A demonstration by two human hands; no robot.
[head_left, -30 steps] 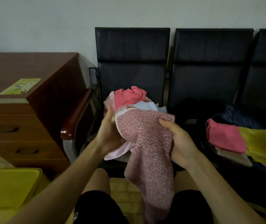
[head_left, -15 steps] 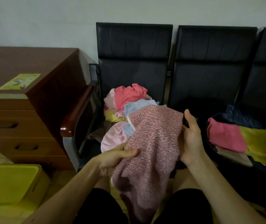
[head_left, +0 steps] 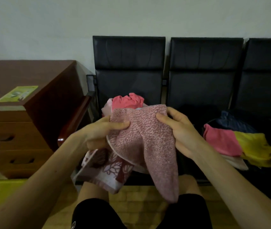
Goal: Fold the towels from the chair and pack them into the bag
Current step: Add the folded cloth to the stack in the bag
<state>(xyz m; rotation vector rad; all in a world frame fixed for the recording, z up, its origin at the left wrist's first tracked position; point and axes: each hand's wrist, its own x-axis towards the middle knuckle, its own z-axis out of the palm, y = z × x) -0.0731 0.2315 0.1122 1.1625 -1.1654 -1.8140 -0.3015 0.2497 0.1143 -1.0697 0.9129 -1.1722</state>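
Head view: we grip the pink towel (head_left: 148,142) at its top edge with both hands. The left hand (head_left: 101,131) pinches the left corner and the right hand (head_left: 179,131) curls round the right corner. The towel hangs between our knees, in front of the chair (head_left: 129,63). A pile of towels (head_left: 128,101) lies on that seat. A patterned towel (head_left: 105,169) hangs just below the left hand. The bag (head_left: 235,119) sits on the next seat to the right, with a folded red towel (head_left: 222,139) and a yellow towel (head_left: 253,146) on it.
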